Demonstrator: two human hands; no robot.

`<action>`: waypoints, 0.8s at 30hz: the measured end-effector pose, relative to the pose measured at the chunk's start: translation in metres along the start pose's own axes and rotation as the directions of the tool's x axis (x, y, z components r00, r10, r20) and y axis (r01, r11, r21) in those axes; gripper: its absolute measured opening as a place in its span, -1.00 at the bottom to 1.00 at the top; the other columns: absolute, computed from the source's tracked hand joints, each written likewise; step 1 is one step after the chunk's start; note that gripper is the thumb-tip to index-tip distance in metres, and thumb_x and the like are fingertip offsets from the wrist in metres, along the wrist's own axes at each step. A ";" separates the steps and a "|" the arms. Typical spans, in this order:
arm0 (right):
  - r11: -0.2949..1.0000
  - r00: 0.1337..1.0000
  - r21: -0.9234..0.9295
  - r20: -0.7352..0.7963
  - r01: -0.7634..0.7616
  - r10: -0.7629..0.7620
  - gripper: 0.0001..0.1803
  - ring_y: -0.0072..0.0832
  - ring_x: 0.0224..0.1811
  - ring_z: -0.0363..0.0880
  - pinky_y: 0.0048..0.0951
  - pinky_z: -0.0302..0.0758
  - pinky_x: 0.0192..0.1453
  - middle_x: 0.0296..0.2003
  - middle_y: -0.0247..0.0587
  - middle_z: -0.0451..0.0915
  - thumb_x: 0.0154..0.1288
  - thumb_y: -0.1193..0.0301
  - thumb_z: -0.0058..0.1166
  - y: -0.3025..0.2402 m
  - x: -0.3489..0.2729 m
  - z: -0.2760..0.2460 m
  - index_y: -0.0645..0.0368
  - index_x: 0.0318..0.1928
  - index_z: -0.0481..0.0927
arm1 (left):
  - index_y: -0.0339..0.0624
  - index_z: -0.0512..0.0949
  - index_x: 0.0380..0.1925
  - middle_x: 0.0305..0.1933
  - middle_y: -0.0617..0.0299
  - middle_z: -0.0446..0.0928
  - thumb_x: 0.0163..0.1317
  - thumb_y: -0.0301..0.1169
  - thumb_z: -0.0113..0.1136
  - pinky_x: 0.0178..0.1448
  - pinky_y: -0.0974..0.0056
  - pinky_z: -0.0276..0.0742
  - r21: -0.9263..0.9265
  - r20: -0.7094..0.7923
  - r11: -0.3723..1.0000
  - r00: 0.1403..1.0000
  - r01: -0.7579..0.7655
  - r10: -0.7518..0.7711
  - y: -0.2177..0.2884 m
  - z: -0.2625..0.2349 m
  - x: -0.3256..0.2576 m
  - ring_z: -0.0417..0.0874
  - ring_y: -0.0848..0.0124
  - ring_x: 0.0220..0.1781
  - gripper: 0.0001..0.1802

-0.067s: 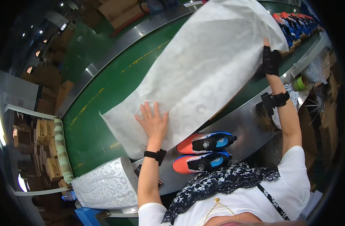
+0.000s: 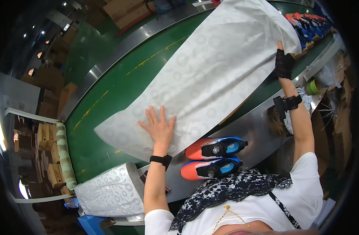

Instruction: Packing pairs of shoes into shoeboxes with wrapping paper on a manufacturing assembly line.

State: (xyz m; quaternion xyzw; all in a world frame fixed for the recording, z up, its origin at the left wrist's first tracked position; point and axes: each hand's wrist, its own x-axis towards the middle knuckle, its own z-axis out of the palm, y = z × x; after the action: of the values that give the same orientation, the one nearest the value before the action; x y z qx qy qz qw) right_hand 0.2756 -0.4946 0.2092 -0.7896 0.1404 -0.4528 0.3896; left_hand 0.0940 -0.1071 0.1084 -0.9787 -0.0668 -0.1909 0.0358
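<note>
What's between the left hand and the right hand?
Head view: the white patterned sheet spans that stretch, with the left hand spread on it and the right hand at its right edge.

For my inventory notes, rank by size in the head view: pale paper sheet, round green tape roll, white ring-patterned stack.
Largest first:
Pale paper sheet
White ring-patterned stack
Round green tape roll
</note>
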 end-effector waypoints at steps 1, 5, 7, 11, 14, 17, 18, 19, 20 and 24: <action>1.000 1.000 -0.007 0.010 -0.020 0.020 -0.47 -0.11 -0.11 0.43 -0.32 0.33 -0.06 -0.21 0.10 0.48 0.09 0.08 -0.02 0.005 0.000 0.005 0.35 -0.16 0.44 | -0.09 0.25 0.08 0.24 -0.08 0.00 0.07 -0.08 -0.03 0.16 -0.31 -0.36 0.003 0.004 1.000 1.000 0.004 -0.004 -0.008 0.005 0.000 -0.07 0.01 0.29 -0.42; 0.996 0.970 -0.018 -0.225 0.084 -0.086 -0.43 -0.12 -0.24 0.48 -0.31 0.35 -0.14 -0.33 0.18 0.50 0.06 0.02 -0.01 0.038 0.020 0.006 0.42 -0.32 0.48 | -0.05 0.24 0.09 0.26 -0.06 -0.03 0.03 -0.01 -0.01 0.17 -0.30 -0.40 0.041 -0.041 0.999 0.999 0.036 -0.034 -0.031 0.014 -0.006 -0.08 0.05 0.30 -0.37; 0.988 0.969 0.065 -0.217 0.140 -0.123 -0.48 -0.14 -0.17 0.46 -0.32 0.33 -0.09 -0.26 0.13 0.49 0.08 0.09 0.00 0.030 0.016 0.009 0.39 -0.24 0.46 | -0.05 0.22 0.10 0.26 -0.04 -0.05 0.01 0.01 0.00 0.17 -0.29 -0.41 0.076 0.019 0.994 0.997 0.074 -0.076 -0.049 0.020 -0.015 -0.09 0.05 0.30 -0.34; 0.988 0.968 0.061 -0.220 0.139 -0.123 -0.54 -0.20 -0.04 0.39 -0.36 0.28 0.02 -0.10 0.02 0.44 0.10 0.20 0.01 0.038 0.023 0.006 0.32 -0.10 0.40 | -0.19 0.13 0.13 0.26 -0.11 -0.06 -0.01 0.07 0.02 0.20 -0.24 -0.32 0.100 -0.168 0.916 0.914 0.389 -0.370 -0.065 0.015 -0.041 -0.12 0.09 0.32 -0.21; 0.977 0.933 0.063 -0.316 0.202 -0.173 -0.53 -0.18 -0.05 0.40 -0.35 0.29 0.00 -0.10 0.02 0.44 0.11 0.19 -0.01 0.044 0.029 0.004 0.30 -0.09 0.40 | -0.36 0.14 0.09 0.21 -0.14 0.01 -0.02 0.07 0.06 0.24 -0.06 -0.15 -0.123 -0.150 0.699 0.683 0.704 -0.715 -0.078 0.029 -0.066 -0.04 0.11 0.29 -0.17; 0.993 0.962 0.037 -0.254 0.116 -0.103 -0.44 -0.16 -0.03 0.39 -0.36 0.28 0.01 -0.08 0.06 0.42 0.07 0.09 0.00 0.052 0.028 0.001 0.31 -0.07 0.38 | -0.46 0.21 0.01 0.10 -0.08 0.19 -0.03 0.00 0.13 0.15 0.15 0.14 -0.603 0.431 0.103 0.432 0.791 -0.792 -0.084 0.032 -0.081 0.19 0.18 0.16 -0.21; 0.993 0.961 0.036 -0.256 0.117 -0.104 -0.44 -0.16 -0.03 0.39 -0.36 0.28 0.01 -0.08 0.06 0.42 0.07 0.09 0.00 0.055 0.027 0.001 0.31 -0.07 0.38 | -0.47 0.23 -0.01 0.04 -0.01 0.29 -0.03 -0.05 0.17 0.05 0.26 0.29 -0.601 0.780 -0.381 0.410 0.702 -0.474 -0.085 0.030 -0.082 0.32 0.23 0.07 -0.25; 0.988 0.964 0.079 -0.243 0.134 -0.111 -0.42 -0.17 -0.03 0.39 -0.36 0.28 0.02 -0.09 0.06 0.42 0.06 0.07 0.01 0.059 0.028 0.001 0.32 -0.07 0.38 | -0.47 0.23 -0.01 0.04 -0.01 0.29 -0.03 -0.05 0.17 0.05 0.26 0.29 -0.601 0.780 -0.381 0.412 0.702 -0.471 -0.083 0.038 -0.083 0.32 0.23 0.07 -0.25; 0.980 0.966 0.128 -0.231 0.151 -0.118 -0.39 -0.18 -0.03 0.39 -0.37 0.27 0.02 -0.09 0.07 0.42 0.05 0.05 0.01 0.061 0.028 0.002 0.33 -0.07 0.37 | -0.47 0.27 -0.04 -0.03 0.04 0.35 -0.03 -0.12 0.19 -0.05 0.27 0.34 -0.628 0.775 -0.435 0.471 0.645 -0.421 -0.081 0.050 -0.085 0.39 0.30 -0.05 -0.31; 0.961 0.998 -0.275 -0.058 -0.008 -0.008 -0.37 -0.25 -0.05 0.41 -0.41 0.27 0.02 -0.12 0.03 0.44 0.03 0.03 0.03 0.093 0.043 -0.004 0.35 -0.07 0.37 | -0.48 0.36 -0.12 -0.15 0.07 0.44 -0.03 -0.30 0.21 -0.19 0.31 0.41 -0.671 0.732 -0.394 0.479 0.628 -0.484 -0.064 0.043 -0.067 0.48 0.36 -0.22 -0.47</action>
State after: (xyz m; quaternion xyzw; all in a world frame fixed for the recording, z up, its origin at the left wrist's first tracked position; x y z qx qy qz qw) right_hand 0.3082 -0.5821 0.1667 -0.8225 0.2134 -0.4516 0.2719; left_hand 0.0388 -0.0474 0.0465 -0.5364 -0.4089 -0.1138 -0.7295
